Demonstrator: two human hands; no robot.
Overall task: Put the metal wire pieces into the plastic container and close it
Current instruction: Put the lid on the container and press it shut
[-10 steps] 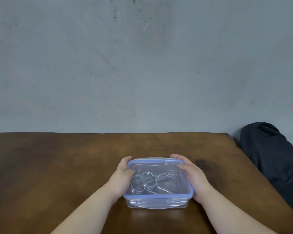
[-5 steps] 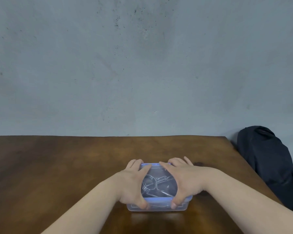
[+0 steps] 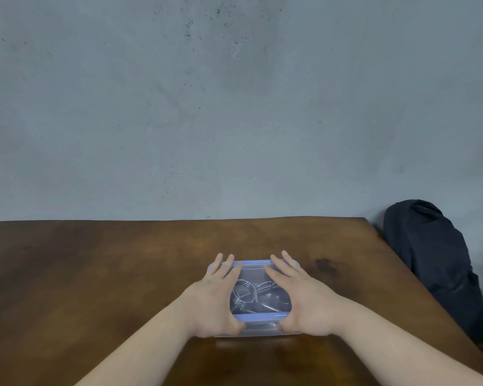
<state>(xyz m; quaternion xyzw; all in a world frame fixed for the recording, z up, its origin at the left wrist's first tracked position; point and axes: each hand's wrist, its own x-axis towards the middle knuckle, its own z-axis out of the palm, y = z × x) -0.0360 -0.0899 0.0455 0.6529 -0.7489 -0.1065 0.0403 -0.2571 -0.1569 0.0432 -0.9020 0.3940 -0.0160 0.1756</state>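
The container (image 3: 255,299), a clear plastic box with a blue-rimmed lid (image 3: 253,266), sits on the wooden table (image 3: 95,274) directly under both hands. The lid lies on top of the box. Through the clear lid, in the gap between the two palms, the wire pieces (image 3: 246,295) show as a tangle of silver loops and bent rods lying inside on the box floor.

The left hand (image 3: 215,298) lies flat on the left half of the lid, palm down and fingers spread, not curled around anything. Its fingers (image 3: 221,267) reach to the far rim and slightly past it, while its thumb (image 3: 236,325) hooks over the near edge, touching the front wall. The right hand (image 3: 304,298) mirrors it on the right half: open, palm pressed on the lid, fingers stretched toward the far right corner, thumb (image 3: 283,325) bent down against the near edge. The two thumbs point toward each other, a stretch of the blue near rim showing between them. Whether the lid's side latches are snapped down cannot be told, since the hands cover them.

Both forearms come in from the near edge, angled inward toward the box. Well to the right of the right hand, off the table's corner, a dark bag (image 3: 430,260) slumps against the grey wall (image 3: 234,107).
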